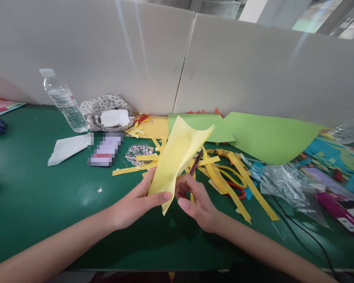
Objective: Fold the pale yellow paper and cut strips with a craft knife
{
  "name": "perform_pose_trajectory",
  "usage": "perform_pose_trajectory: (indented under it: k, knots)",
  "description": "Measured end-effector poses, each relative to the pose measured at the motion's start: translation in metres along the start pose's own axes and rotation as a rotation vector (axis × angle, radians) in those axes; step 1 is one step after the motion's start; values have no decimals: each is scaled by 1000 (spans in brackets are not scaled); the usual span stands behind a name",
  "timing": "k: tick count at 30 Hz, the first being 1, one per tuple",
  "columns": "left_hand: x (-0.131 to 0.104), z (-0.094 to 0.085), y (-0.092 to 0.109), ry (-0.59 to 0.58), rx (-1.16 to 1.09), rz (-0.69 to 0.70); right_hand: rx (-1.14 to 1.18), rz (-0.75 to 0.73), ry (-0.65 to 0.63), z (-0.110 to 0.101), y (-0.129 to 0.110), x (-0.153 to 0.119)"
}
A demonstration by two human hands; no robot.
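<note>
Fingers of the left hand [132, 204] are closed on the lower left part of a curled yellow sheet [177, 153], the thumb pressed on its near face. Fingers of the right hand [199, 204] are curled beside the sheet's lower right edge, thumb apart; a slim dark-red tool [196, 162] rises from behind them, and whether they grip it cannot be told. The sheet is held above the green table [76, 239]. Yellow strips [238, 202] lie around and beyond it, with looped yellow and red handles [244, 181] to its right. Left of the sheet are a clear container of beads [138, 153], a blurred-out phone-like thing [106, 149], a white tissue [67, 148] and a tilted water bottle [65, 100]. Beyond it and to the right lie green sheets [265, 133]; farther right is crumpled clear plastic [286, 184].
</note>
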State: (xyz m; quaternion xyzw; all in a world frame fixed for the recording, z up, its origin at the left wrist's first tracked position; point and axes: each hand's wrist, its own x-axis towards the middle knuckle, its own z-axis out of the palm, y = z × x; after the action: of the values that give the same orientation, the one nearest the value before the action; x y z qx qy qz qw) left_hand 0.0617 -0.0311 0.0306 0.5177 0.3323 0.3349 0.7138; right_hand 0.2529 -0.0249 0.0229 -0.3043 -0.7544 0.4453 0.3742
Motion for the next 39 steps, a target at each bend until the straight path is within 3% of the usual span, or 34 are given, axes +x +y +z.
perform_pose_trajectory:
  k: [6, 8, 10, 14, 16, 21, 25, 29, 32, 39]
  knots:
    - [1, -5, 4, 3, 56, -34, 40, 101, -147, 6, 0, 5]
    - [3, -8, 1, 13, 54, -56, 16, 129, -137, 6, 2, 4]
    - [7, -12, -3, 46, 11, -72, -10, 134, -8, 4, 4, 4]
    - [14, -24, -11, 103, -72, -116, 40, 181, 468, -7, 12, 9]
    - [15, -28, -14, 79, -89, -138, 119, 248, 556, -13, 18, 13]
    - [12, -25, -20, -71, -95, -163, 309, 399, 359, -12, 25, 14]
    - [7, -12, -26, -126, 0, -141, 312, 488, 359, -6, 24, 10]
    - [2, -5, -31, -134, 99, -111, 283, 504, 412, -8, 24, 8]
    - [2, -5, -32, -111, 51, -118, 299, 483, 430, -10, 23, 8]
    - [8, -6, -31, -40, -41, -166, 311, 510, 372, -8, 21, 6]
